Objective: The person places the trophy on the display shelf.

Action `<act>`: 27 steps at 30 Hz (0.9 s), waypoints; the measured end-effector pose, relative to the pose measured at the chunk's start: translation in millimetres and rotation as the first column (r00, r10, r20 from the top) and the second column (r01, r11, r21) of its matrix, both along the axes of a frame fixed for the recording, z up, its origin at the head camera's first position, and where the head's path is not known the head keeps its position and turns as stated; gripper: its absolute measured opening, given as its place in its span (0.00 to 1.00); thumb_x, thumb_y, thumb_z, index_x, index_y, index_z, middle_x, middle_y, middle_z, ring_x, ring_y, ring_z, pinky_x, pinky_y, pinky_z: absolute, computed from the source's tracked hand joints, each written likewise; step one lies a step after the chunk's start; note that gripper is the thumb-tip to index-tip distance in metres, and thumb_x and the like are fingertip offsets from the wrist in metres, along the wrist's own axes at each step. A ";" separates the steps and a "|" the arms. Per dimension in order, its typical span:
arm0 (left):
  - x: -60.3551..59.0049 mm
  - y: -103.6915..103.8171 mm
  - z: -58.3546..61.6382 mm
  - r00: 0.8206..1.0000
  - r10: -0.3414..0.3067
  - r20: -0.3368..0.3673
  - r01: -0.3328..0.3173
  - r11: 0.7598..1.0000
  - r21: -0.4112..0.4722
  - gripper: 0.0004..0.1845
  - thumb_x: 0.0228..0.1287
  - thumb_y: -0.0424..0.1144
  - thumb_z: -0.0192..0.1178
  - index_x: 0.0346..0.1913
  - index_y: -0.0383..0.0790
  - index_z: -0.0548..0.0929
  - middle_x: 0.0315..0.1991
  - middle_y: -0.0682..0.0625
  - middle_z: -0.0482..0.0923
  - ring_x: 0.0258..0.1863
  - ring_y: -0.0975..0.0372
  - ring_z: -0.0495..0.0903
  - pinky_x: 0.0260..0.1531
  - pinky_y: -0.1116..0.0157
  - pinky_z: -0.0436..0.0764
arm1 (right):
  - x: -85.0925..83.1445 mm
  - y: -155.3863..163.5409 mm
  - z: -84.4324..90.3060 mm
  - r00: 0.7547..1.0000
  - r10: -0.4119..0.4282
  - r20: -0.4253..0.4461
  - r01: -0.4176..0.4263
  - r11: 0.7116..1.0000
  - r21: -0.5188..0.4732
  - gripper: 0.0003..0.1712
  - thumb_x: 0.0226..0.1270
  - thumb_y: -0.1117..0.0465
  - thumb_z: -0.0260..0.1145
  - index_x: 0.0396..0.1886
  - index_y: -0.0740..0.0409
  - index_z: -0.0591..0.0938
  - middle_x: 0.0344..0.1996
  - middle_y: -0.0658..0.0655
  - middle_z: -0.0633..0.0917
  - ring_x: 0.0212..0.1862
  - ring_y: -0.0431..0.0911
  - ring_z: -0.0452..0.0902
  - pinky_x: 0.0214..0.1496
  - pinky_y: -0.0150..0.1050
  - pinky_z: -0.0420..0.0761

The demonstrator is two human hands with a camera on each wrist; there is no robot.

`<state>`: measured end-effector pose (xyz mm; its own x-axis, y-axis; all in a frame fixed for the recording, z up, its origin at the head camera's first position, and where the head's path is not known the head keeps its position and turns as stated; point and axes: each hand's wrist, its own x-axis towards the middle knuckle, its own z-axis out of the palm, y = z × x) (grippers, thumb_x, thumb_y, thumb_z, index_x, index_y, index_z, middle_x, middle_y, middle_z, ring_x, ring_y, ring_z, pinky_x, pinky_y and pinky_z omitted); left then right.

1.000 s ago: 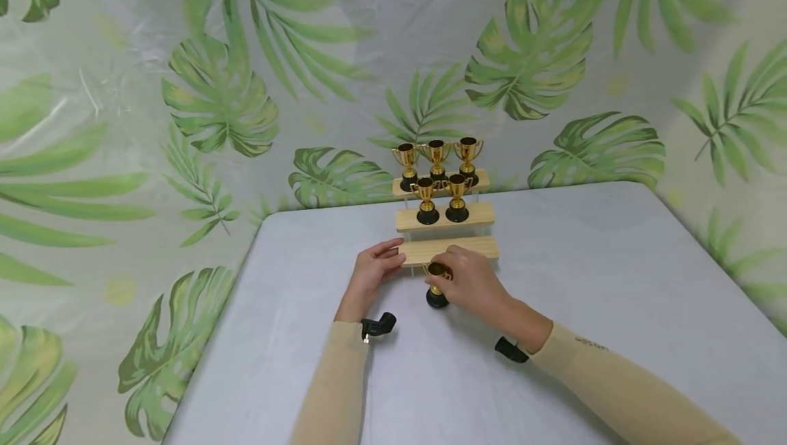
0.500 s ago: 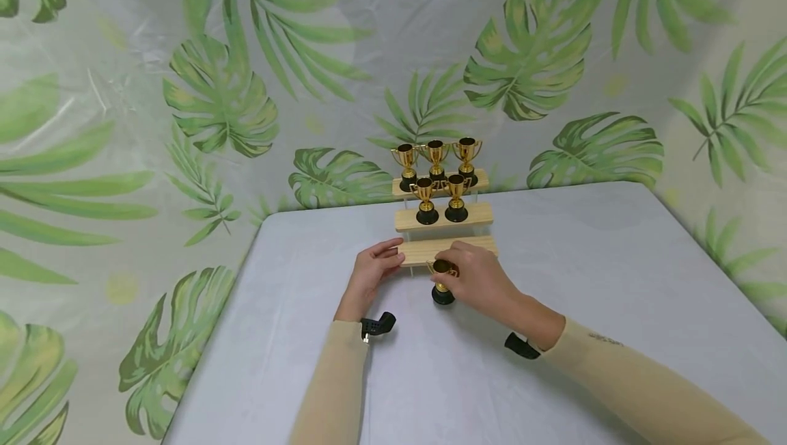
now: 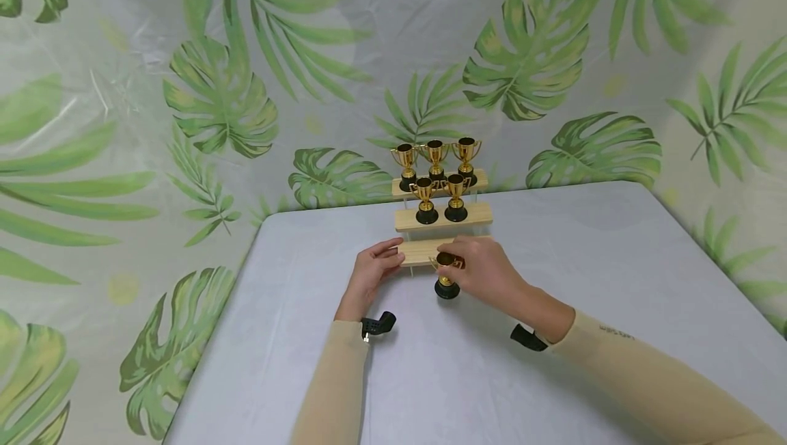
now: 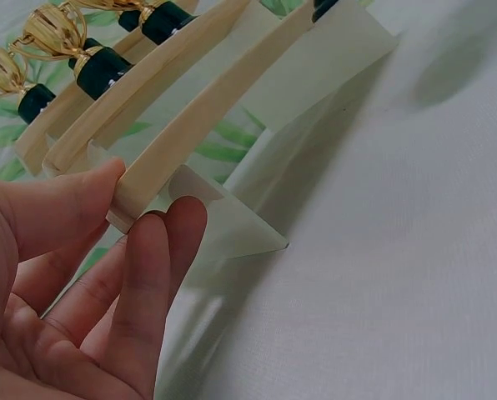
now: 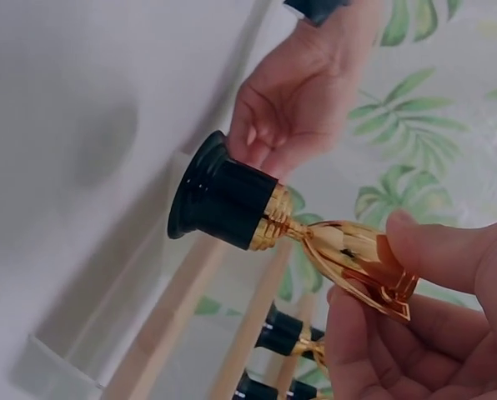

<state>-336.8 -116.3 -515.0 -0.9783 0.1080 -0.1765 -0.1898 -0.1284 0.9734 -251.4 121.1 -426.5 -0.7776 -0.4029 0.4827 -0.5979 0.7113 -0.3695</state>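
My right hand (image 3: 486, 268) pinches a small gold trophy cup (image 5: 348, 250) by its bowl between thumb and fingers. The trophy's black base (image 3: 447, 289) points down, held in front of the bottom step of a three-step wooden display stand (image 3: 420, 251). At the stand's left side, my left hand (image 3: 370, 273) holds the end of that bottom board (image 4: 194, 137), thumb on top and fingers beneath. Two similar trophies (image 3: 456, 199) stand on the middle step and three more trophies (image 3: 435, 158) on the top step. My right hand covers the bottom board's right part in the head view.
Clear side panels (image 4: 223, 217) hold the boards up off the white-covered table (image 3: 295, 335). Behind the table hangs a leaf-patterned backdrop (image 3: 344, 55), close to the back of the stand. A black wrist camera (image 3: 378, 324) sits on my left wrist.
My right hand has moved a little to the right and toward the stand, carrying the trophy with it. My left hand keeps its place at the board's end.
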 end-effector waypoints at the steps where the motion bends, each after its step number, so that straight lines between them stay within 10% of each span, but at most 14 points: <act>1: -0.3 -0.1 0.0 1.000 -0.002 -0.001 0.002 1.000 -0.001 0.22 0.60 0.29 0.72 0.58 0.40 0.86 0.50 0.43 0.84 0.41 0.62 0.84 0.45 0.64 0.84 | -0.1 0.2 1.0 1.000 0.000 0.006 0.000 1.000 0.001 0.18 0.55 0.57 0.81 0.44 0.58 0.90 0.29 0.48 0.83 0.25 0.37 0.71 0.25 0.34 0.73; 27: -1.2 -0.9 -3.4 1.000 -0.009 -0.011 0.009 1.000 0.007 0.21 0.59 0.30 0.73 0.57 0.41 0.86 0.50 0.43 0.84 0.42 0.62 0.85 0.46 0.63 0.84 | -5.7 0.5 20.3 1.000 -0.022 0.017 0.022 1.000 -0.002 0.16 0.58 0.57 0.80 0.45 0.56 0.90 0.36 0.51 0.89 0.27 0.37 0.75 0.27 0.36 0.76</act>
